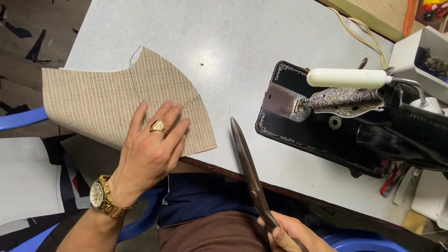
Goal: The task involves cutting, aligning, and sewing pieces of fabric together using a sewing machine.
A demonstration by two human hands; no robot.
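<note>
My left hand (151, 147), with a gold ring and a gold watch, lies flat with fingers spread on a beige striped fabric piece (102, 100). The fabric has a curved edge and a zigzag stitch line near my fingertips, and it overhangs the table's left side. My right hand (291, 235) grips the handles of large dark scissors (249, 170) at the bottom. The scissors' blades are together and point up over the table edge, just right of the fabric.
A grey table (224, 42) carries a black sewing machine (354, 126) with a white lamp on the right. A white tray (422, 56) and cream cables sit at the back right. Blue chair parts show at the left and bottom.
</note>
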